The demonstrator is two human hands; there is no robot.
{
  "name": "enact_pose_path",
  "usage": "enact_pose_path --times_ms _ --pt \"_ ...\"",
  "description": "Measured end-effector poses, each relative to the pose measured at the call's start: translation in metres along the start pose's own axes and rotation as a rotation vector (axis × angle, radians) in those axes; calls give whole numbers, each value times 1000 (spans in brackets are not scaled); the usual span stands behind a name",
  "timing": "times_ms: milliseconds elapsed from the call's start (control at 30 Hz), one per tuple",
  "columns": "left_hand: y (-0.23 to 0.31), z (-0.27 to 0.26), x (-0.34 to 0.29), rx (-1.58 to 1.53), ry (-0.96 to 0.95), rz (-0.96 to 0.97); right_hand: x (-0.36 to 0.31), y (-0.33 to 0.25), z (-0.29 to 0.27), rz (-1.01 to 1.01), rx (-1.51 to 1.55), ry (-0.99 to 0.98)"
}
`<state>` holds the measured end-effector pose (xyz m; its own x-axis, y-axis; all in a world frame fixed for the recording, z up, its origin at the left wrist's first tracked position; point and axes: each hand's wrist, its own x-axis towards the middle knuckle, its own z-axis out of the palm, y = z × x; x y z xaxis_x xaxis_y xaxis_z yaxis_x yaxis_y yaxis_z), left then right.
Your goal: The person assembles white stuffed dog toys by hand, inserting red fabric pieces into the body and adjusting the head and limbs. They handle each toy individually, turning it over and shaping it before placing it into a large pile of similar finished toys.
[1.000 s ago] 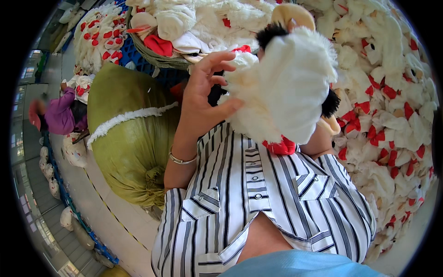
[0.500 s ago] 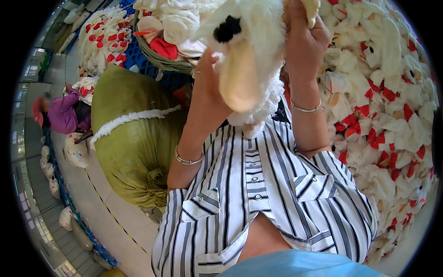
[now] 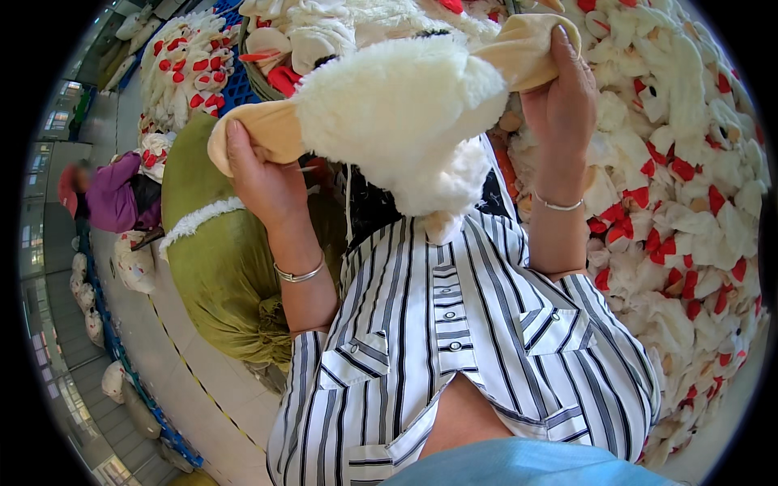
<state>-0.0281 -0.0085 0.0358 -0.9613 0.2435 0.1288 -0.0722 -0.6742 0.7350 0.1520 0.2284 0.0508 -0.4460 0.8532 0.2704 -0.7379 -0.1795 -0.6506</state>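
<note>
Stretched between my hands is a white plush animal [image 3: 397, 97] with long beige ears, its fluffy lower part hanging down against my striped shirt. My left hand [image 3: 263, 174] pinches one beige ear [image 3: 271, 130], thumb on top. The other ear [image 3: 531, 53] is gripped in my right hand [image 3: 559, 101], higher up. Both ears are drawn out sideways from the head. Small black patches show at the head's far edge; the rest of its far side is hidden.
A stuffed olive-green sack [image 3: 235, 275] stands at my left. Many white and red plush pieces [image 3: 673, 202] are heaped at my right. A round basket [image 3: 255, 73] of plush skins stands ahead. At the far left a person in purple [image 3: 113, 194] sits near more plush pieces.
The plush has turned so its head lies crosswise with the black patches facing away. My left hand has moved left and taken hold of an ear; both ears are now spread apart.
</note>
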Motion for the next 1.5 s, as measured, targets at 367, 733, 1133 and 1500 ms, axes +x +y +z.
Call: enact_pose_path --times_ms 367,733,1133,1500 --pt "-22 17 -51 413 -262 139 -53 9 60 19 -103 -110" --pt "-22 8 -28 19 -273 -404 -71 -2 57 -259 -610 -837" --pt "-13 27 -37 141 -348 -510 -58 -12 48 -348 -1024 -659" --pt "-56 10 -32 205 -623 -573 -48 44 3 261 -605 -396"
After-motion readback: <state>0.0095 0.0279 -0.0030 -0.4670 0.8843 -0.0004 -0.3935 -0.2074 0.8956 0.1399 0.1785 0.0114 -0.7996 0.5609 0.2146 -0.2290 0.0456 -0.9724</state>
